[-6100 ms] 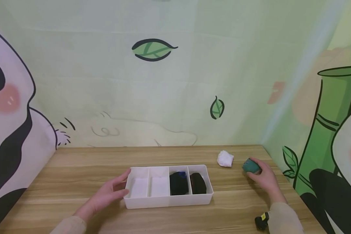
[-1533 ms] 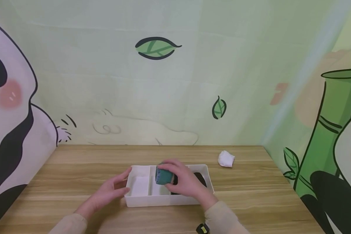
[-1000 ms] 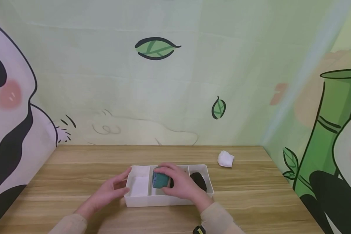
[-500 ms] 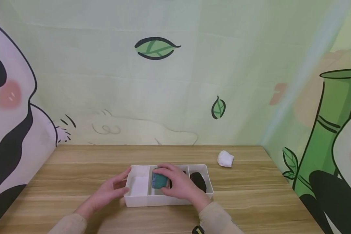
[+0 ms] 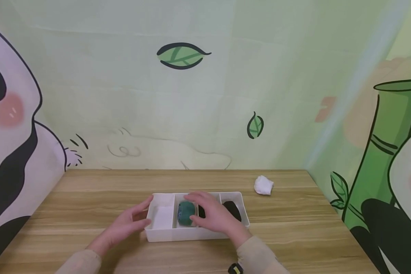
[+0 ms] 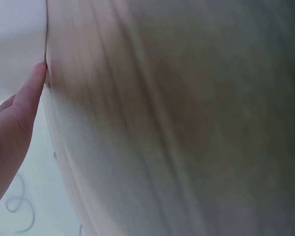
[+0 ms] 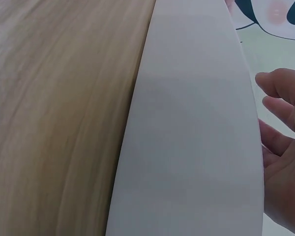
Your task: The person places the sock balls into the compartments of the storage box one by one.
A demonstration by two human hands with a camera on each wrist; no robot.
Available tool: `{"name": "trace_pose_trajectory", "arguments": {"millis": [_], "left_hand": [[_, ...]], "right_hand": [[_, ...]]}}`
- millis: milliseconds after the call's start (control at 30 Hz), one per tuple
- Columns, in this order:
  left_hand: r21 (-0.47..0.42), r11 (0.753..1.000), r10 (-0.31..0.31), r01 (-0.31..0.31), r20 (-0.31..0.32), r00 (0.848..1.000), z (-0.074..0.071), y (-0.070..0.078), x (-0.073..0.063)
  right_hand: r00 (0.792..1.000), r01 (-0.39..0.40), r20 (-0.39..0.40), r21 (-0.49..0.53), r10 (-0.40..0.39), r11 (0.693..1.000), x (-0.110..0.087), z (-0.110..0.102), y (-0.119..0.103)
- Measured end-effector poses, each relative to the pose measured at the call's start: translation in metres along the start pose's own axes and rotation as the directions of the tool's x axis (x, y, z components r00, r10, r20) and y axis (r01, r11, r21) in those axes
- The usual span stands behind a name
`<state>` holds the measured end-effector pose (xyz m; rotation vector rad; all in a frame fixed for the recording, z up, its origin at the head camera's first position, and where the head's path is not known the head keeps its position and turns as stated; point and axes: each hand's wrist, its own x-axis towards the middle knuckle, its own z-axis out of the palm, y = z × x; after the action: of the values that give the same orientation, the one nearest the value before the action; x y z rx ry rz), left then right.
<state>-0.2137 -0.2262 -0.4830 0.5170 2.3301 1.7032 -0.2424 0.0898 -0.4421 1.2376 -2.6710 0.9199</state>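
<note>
Biggest thing here is the cartoon panda backdrop [image 5: 106, 95], and in front of that my wood-look surface [image 5: 72, 213], with a long white divided box [image 5: 185, 235] sitting on it. I'd call it about three quarters done: three slots have something in them, and only the far-left compartment [image 5: 162, 217] is bare. My left hand [image 5: 128, 223] is spread across the left end of the box, fingers at the far corner, thumb at the near one, just touching it, probably to steady it. My right hand [image 5: 213, 215] is over the middle, thumb and fingers parted a fair bit beside the teal bundle [image 5: 186, 213], which sits in the second slot from the left; looks to me like I don't have a grip on it, though I can't tell if a fingertip's brushing it. Slot three has a dark bundle [image 5: 201, 211], half hidden by my hand, and the far-right slot has another dark bundle [image 5: 232, 210]. What's left, I reckon, is the white bundle [image 5: 263, 185] out on the surface, behind and right of the box. Count: one box, four compartments, two hands, four bundles (two dark, one teal, one white).
</note>
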Motion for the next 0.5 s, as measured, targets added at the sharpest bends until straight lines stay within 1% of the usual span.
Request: {"name": "trace_pose_trajectory", "arguments": {"millis": [167,267,500], "left_hand": [[0.005,1.000,0.000,0.000,-0.003,1.000,0.000,0.000,0.000],[0.010,1.000,-0.003,0.004,-0.007,1.000,0.000,0.000,0.000],[0.010,1.000,-0.009,0.009,-0.009,1.000,-0.001,0.001,0.000]], "right_hand": [[1.000,-0.011,-0.022,0.013,0.011,1.000,-0.005,-0.005,0.001],[0.999,-0.012,-0.048,0.017,0.013,1.000,-0.009,-0.008,0.003],[0.993,0.020,-0.121,0.036,-0.016,0.999,-0.020,-0.019,0.011]]}}
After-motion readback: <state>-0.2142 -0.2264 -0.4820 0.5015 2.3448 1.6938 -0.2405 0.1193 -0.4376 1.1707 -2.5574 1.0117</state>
